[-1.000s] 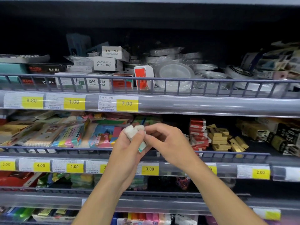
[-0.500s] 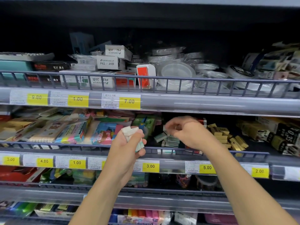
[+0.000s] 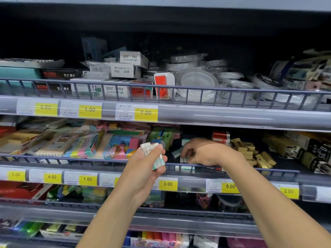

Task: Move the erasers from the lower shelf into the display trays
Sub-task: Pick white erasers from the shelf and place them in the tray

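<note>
The left hand [image 3: 143,165] holds a small stack of white erasers [image 3: 154,154], its fingers [image 3: 162,160] curled round them in front of the middle shelf's wire rail [image 3: 71,157]. The right hand [image 3: 202,152] reaches over that rail, fingers curled down among loose erasers [image 3: 177,152] lying just beside its fingertips; whether it pinches one cannot be told.

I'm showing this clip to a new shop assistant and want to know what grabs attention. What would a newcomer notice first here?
Probably the two bare arms reaching up at centre: the left hand grips a small stack of white erasers in front of the middle shelf rail, while the right hand reaches over the rail among loose erasers on that shelf. Next, the bright yellow price tags along the shelf edges.
</note>
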A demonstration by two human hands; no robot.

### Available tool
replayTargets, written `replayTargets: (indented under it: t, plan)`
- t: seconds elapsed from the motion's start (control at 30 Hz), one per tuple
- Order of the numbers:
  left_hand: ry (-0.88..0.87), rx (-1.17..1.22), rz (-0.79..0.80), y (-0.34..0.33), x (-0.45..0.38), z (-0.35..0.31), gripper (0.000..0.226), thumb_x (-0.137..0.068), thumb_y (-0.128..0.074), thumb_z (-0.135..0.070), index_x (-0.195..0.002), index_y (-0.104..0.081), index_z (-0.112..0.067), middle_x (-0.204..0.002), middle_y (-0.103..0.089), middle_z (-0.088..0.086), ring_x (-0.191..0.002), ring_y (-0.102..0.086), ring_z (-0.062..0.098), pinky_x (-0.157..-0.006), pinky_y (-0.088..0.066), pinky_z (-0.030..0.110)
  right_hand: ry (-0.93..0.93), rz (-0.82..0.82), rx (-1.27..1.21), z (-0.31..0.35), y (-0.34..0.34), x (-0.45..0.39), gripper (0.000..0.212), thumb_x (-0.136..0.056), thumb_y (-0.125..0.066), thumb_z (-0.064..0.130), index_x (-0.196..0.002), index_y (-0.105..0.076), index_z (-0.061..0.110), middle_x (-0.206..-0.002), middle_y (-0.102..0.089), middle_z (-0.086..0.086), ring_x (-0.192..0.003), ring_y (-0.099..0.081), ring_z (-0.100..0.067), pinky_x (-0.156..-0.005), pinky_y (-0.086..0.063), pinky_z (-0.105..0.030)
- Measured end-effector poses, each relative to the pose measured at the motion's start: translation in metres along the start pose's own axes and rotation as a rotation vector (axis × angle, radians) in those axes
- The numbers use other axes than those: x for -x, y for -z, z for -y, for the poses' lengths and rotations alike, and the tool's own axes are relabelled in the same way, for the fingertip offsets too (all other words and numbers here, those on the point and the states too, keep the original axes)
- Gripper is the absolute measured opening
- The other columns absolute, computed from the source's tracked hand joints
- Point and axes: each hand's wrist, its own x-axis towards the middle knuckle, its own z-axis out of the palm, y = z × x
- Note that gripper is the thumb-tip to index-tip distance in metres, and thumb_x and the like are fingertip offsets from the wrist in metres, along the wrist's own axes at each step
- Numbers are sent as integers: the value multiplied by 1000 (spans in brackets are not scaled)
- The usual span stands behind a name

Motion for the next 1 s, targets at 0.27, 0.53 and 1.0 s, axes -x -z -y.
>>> replayTargets:
  t: [0.27,0.53,1.0]
  plan:
    - [24,10,-12,-2,0,-3,15,-97,-72,-18,-109,-69,-10,-76,-72,1,-65,-65,9,-47,-46,21,-4,83,16,9,5,-4,38,-93,-63,23,-131,-62,27,-121,-57,6,-99,-54,-14,-79,-41,-22]
    - [29,5,-4,-3,1,-4,17,-97,-72,-21,-109,-68,-10,-75,-72,0,-65,-65,9,-48,-47,21,-3,-153,-187,2,2,-3,25,-84,-76,26,-104,-61,29,-94,-59,12,-83,-58,-11,-63,-42,-20]
    - [-43,-148,160,-11,6,-4,56,-68,-78,-63,-111,-77,-26,-86,-70,-6,-71,-63,3,-57,-50,19,398,-307,-1069,55,2,36,18,-86,-75,4,-103,-74,8,-88,-73,-10,-75,-67,-19,-72,-57,-29]
